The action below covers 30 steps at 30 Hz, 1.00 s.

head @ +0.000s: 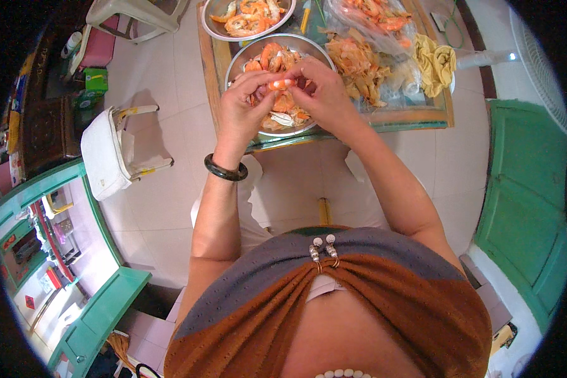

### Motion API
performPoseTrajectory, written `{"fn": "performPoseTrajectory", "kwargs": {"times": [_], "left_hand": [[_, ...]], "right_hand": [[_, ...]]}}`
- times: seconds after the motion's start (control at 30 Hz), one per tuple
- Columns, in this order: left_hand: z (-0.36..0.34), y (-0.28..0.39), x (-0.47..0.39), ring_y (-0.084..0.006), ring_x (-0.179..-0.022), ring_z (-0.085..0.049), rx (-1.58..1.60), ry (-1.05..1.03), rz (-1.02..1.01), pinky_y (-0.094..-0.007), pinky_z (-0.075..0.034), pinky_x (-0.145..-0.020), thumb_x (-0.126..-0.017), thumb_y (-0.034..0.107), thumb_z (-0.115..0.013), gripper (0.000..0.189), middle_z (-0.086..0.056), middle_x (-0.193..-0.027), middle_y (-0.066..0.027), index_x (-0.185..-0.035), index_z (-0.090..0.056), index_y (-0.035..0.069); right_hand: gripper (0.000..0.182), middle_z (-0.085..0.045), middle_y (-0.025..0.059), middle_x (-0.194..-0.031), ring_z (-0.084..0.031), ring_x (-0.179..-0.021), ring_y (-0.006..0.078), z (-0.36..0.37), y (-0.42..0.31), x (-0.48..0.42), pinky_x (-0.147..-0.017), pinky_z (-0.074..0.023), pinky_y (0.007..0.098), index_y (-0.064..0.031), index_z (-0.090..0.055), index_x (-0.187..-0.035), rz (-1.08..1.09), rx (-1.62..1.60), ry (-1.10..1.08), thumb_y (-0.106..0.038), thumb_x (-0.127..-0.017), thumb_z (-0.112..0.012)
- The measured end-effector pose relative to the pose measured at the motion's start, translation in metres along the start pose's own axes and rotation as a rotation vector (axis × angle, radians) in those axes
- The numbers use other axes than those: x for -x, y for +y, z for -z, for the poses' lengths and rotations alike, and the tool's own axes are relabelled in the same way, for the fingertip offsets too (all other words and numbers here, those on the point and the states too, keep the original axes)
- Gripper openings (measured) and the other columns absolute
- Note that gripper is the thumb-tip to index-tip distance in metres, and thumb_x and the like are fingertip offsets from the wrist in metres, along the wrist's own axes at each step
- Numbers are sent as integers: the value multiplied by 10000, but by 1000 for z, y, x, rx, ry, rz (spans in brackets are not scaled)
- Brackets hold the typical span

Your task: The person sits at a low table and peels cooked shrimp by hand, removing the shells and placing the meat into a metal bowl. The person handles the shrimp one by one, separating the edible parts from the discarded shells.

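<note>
Between the fingertips of my two hands is an orange-and-white cooked shrimp [280, 84]. My left hand [246, 101] grips one end of it, a dark bangle on the wrist. My right hand [322, 90] pinches the other end between thumb and fingers. Both hands are above a round metal bowl [231, 64] that holds cooked shrimp [274, 55] and pale scraps. Part of the bowl's contents is hidden behind my hands. To the right of it lies a heap of shrimp shells [359, 64] on the table.
A second metal bowl [290, 14] of shrimp stands behind. A clear plastic bag [397, 35] of shrimp, a crumpled yellow cloth or paper [433, 64] and a fan [541, 66] are at the right. The wooden-edged table [207, 71] has a white chair [105, 156] to its left.
</note>
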<state>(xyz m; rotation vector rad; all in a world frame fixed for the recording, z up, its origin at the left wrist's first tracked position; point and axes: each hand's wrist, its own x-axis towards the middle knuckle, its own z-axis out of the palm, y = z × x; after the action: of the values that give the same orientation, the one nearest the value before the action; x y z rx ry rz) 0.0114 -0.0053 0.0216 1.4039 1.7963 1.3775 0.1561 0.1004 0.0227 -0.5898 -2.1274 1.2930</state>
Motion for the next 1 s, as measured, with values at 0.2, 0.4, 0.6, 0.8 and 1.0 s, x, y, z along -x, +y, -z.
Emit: {"fn": "performPoseTrajectory", "kwargs": {"times": [0.2,0.4,0.6,0.8,1.0], "left_hand": [[2,-1,-5,-75,-663,-507,168,207,205,-203,-436,-603,-835,67,-615,152,-590,-823,-14,-984,-624,38],[8,-7,2,-97,-566,-455,1060,-104,636,-207,-361,-500,-937,341,-520,280,-564,-709,-15,-925,-549,63],[6,-4,-1,-56,-638,-521,1144,-53,562,-180,-401,-546,-929,242,-556,189,-594,-751,13,-932,-598,57],[12,-12,-2,-36,-652,-510,826,-23,490,-175,-416,-596,-900,198,-605,165,-598,-780,32,-974,-611,50],[12,-13,-1,-35,-640,-469,650,-92,429,-179,-382,-593,-911,191,-587,150,-569,-747,43,-960,-614,52]], "right_hand": [[222,-556,107,-950,-575,-836,274,1,-9,-2,-710,-486,347,-32,-562,-899,371,143,177,39,-700,-631],[212,-559,103,-972,-586,-863,269,-4,-9,-1,-715,-500,330,-38,-579,-890,469,203,229,36,-702,-643],[224,-559,107,-1001,-593,-871,261,-9,-5,-5,-718,-511,312,-41,-595,-899,516,253,212,42,-695,-637],[223,-566,112,-978,-596,-832,243,-11,2,-10,-701,-504,295,-32,-609,-925,308,108,297,15,-706,-606],[162,-548,90,-881,-550,-713,147,-15,10,-7,-622,-461,252,-3,-606,-907,-7,-178,183,-56,-756,-624]]}}
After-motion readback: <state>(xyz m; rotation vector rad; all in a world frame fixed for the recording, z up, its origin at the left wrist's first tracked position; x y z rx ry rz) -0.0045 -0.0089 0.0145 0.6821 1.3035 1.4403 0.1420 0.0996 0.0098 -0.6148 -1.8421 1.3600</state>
